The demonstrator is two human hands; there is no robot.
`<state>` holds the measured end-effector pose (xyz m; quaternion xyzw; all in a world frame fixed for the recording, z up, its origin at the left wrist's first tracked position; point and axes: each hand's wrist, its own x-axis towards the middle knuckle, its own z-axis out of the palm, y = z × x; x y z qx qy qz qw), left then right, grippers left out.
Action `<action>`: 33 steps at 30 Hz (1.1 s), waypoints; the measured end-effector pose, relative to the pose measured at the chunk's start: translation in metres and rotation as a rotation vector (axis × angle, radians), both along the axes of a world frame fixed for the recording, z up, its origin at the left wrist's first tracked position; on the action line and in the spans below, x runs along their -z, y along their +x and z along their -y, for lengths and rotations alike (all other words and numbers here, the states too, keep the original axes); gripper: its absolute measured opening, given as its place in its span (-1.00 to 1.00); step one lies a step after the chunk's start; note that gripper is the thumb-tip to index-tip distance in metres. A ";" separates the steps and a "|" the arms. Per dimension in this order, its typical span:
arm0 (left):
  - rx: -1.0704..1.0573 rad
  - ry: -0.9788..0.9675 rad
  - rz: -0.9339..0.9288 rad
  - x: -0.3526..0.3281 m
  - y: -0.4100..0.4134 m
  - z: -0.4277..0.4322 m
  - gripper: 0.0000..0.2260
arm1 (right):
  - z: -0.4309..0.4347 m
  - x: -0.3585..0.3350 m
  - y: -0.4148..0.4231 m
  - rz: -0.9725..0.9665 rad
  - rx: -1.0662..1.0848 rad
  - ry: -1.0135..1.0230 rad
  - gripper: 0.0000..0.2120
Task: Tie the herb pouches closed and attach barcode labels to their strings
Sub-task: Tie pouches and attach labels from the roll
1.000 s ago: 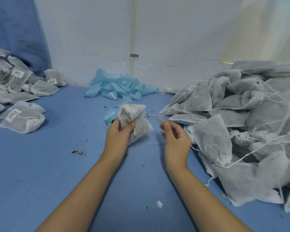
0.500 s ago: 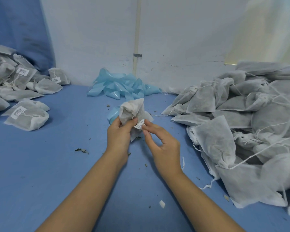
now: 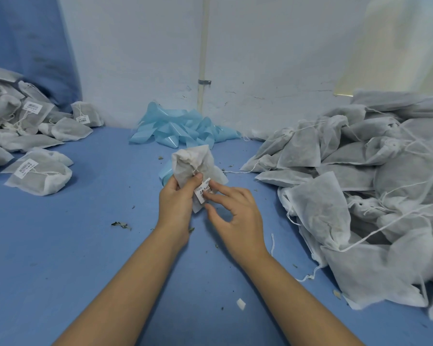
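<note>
Head view: my left hand (image 3: 176, 201) grips herb pouch (image 3: 195, 168) upright above blue table (image 3: 60, 258), thumb clamped on its front. Barcode label (image 3: 204, 192) sits at pouch's lower right, long axis tilted up to right, just under left thumb. My right hand (image 3: 235, 216) nearer label: index fingertip presses its upper edge, other fingers loosely curled, holding nothing. I judge label still being folded onto string (image 3: 194, 166). Untied pile (image 3: 360, 183) right, labelled pouches (image 3: 38, 176) left.
</note>
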<state>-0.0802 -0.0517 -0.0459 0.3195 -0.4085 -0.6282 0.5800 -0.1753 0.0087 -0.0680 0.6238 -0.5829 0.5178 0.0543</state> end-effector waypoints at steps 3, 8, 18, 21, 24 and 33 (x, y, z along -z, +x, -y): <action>0.000 -0.057 0.034 0.000 0.000 -0.001 -0.92 | -0.001 -0.001 -0.001 0.062 0.030 -0.027 -0.78; 0.106 -0.115 0.105 -0.002 0.001 -0.004 -0.90 | 0.000 -0.001 -0.007 0.366 -0.080 0.125 -0.39; 0.236 -0.109 0.105 0.005 0.003 -0.001 -0.74 | 0.000 -0.009 -0.021 1.042 -0.338 0.194 -0.40; 0.227 -0.119 0.103 0.005 0.002 -0.003 -0.83 | 0.001 -0.010 -0.024 1.144 -0.386 0.185 -0.55; 0.228 -0.104 0.062 0.004 0.003 -0.002 -0.84 | 0.001 -0.011 -0.022 1.269 -0.508 0.192 -0.65; 0.306 -0.090 0.304 0.006 0.008 -0.001 -0.78 | 0.005 -0.008 -0.023 1.360 -0.556 0.167 -0.79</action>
